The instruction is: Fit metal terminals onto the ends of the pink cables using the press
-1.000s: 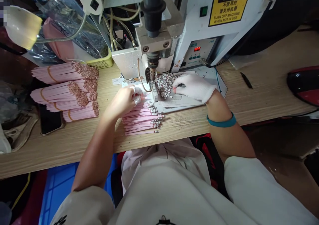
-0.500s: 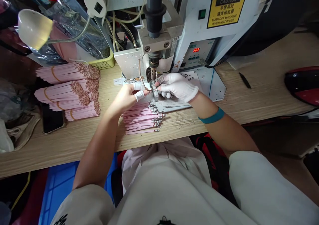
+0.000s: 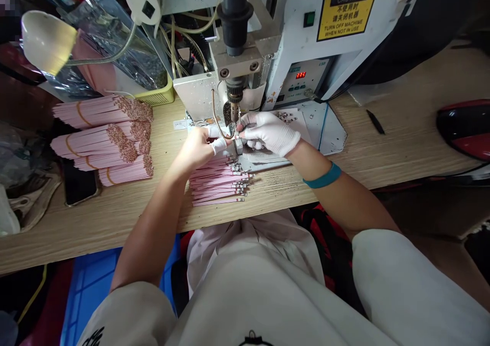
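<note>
My left hand (image 3: 201,146), with white covers on thumb and forefinger, is closed in a pinch just left of the soldering machine's tip (image 3: 235,112). Across from it, my right hand (image 3: 270,134) in a white glove pinches too, its fingertips almost meeting the left ones over a small metal block (image 3: 239,146). What lies between the fingertips is too small and covered to make out. A thin bent copper-coloured tube (image 3: 214,112) curves down to the same spot. Below the hands lies a loose pile of pink wires (image 3: 214,182) with small metal-and-white ends pointing right.
Rubber-banded bundles of pink wires (image 3: 88,114) with copper-coloured ends lie at left, beside a phone (image 3: 79,182). A lamp (image 3: 48,42) leans over them. Behind stands a yellow basket (image 3: 158,95). The machine's control panel (image 3: 300,83) shows red digits; a black pointed piece (image 3: 375,121) lies right.
Both hands stay pinched at the machine's tip, with only slight finger movement. The red digits on the panel have changed. The whole view has shifted slightly.
</note>
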A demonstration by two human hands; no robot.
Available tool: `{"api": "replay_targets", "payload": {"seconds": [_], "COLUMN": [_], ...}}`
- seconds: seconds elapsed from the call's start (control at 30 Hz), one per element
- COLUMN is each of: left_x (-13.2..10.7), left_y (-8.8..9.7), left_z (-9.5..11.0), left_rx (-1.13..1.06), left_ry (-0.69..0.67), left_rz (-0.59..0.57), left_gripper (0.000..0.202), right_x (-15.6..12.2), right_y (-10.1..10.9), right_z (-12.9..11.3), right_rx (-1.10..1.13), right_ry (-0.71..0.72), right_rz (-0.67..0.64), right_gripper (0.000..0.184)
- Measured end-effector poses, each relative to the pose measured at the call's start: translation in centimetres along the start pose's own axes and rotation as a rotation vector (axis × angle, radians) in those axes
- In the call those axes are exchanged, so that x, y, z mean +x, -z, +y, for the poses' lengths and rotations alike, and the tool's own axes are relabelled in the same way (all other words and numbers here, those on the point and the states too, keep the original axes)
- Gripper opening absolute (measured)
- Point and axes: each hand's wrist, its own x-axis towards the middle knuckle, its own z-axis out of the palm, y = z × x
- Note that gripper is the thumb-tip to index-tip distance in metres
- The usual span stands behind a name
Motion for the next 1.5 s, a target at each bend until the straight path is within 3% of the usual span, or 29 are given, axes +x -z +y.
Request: {"api": "replay_targets", "payload": {"seconds": [0.63,0.93,1.07,1.17,1.23,1.37,1.5], "left_x": [0.4,0.4,-0.5,-1.4,-1.7,-1.0,-0.1], "left_y": [0.3,0.3,1.5,2.4,2.4,1.0,0.1], "left_z": [0.8,0.6,0.4,0.7,1.0,1.0,0.4], "left_rx": [0.056,0.027,0.056,0.21,0.337,0.59,0.671], "left_ry": [0.095,0.073,0.044,0.084,0.114,0.076,0.052], "left_rz": [0.027,0.026,-0.025,-0.132,-0.131,0.051,0.051], "left_gripper": [0.02,0.022,0.029,0.036,0.034,0.026,0.018], "right_x": [0.1,-0.1,-1.0,-1.6,-1.7,-0.7,0.0], "right_y": [0.1,0.2,2.9,5.6,6.7,6.9,6.0], "right_z": [0.1,0.1,-1.0,-1.5,-1.4,-0.3,0.4], "right_rx": [0.032,-0.033,-0.264,-0.633,-0.86,-1.048,-1.169], "right_ry": [0.012,0.042,0.165,0.25,0.254,0.248,0.204], "right_rz": [0.007,-0.009,0.084,0.221,0.234,0.188,0.212], "right_gripper": [0.021,0.018,0.01,0.004,0.005,0.01,0.012]}}
